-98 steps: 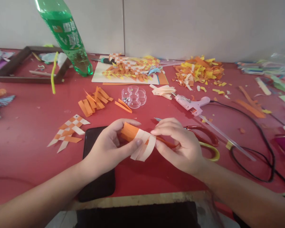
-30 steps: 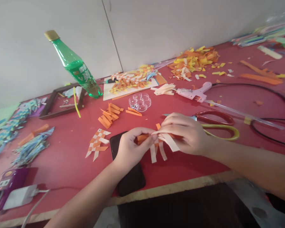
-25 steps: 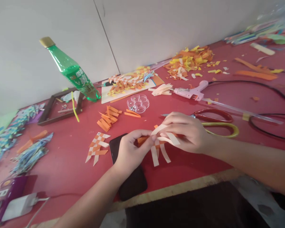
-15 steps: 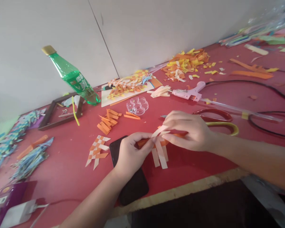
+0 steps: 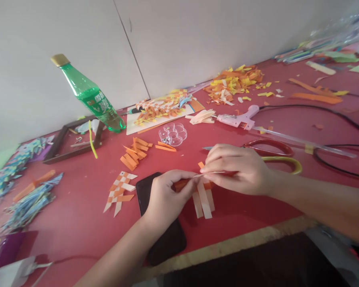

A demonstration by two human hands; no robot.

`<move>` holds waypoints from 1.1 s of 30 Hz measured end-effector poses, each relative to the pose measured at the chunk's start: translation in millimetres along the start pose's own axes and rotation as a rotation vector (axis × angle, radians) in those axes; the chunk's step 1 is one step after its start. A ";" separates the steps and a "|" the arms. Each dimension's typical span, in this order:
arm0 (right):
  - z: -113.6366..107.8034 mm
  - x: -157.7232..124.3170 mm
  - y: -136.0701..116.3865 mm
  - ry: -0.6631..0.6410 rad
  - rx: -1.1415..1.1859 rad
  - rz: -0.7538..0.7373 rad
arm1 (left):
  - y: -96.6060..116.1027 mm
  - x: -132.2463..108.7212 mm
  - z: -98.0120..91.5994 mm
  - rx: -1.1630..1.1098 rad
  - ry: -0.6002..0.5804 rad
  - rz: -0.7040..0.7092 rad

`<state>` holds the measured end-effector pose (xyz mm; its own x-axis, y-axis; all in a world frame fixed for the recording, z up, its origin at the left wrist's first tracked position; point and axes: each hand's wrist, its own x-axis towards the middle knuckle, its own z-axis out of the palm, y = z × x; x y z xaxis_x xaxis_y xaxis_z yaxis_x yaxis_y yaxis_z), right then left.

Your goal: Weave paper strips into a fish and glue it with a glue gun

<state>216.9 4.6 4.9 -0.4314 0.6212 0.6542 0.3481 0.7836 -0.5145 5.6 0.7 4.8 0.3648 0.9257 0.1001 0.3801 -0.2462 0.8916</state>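
Phone (image 5: 169, 241), black and rectangular, flat on red table (image 5: 239, 215), partly hidden by left hand (image 5: 166, 196). Left hand pinches woven orange-and-cream paper piece (image 5: 204, 199); right hand (image 5: 239, 168) pinches one of its cream strips. Piece sits between both hands, cream ends toward wearer. Fish-shaped orange-and-cream checkered paper weave (image 5: 119, 191) left of phone. Red-and-yellow-handled metal scissors (image 5: 272, 141) behind right hand. Beyond: clear flower-shaped plastic tray (image 5: 177, 134), pink plastic glue gun (image 5: 241, 120), green plastic bottle (image 5: 91, 95).
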 end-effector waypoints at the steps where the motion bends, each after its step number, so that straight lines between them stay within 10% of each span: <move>1: -0.2 0.0 -0.1 0.014 0.015 0.026 | -0.3 0.0 0.2 -0.002 -0.001 -0.011; 13: -0.7 -1.4 4.1 0.019 0.055 0.252 | -2.6 1.1 2.0 -0.142 0.042 -0.077; 33: -2.5 -4.3 5.3 -0.159 -0.036 0.076 | 1.9 0.5 1.6 -0.279 0.178 -0.061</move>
<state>222.8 6.1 0.7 -0.5280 0.6738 0.5169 0.4133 0.7356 -0.5368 7.8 0.3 5.8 0.1846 0.9780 0.0969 0.1402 -0.1237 0.9824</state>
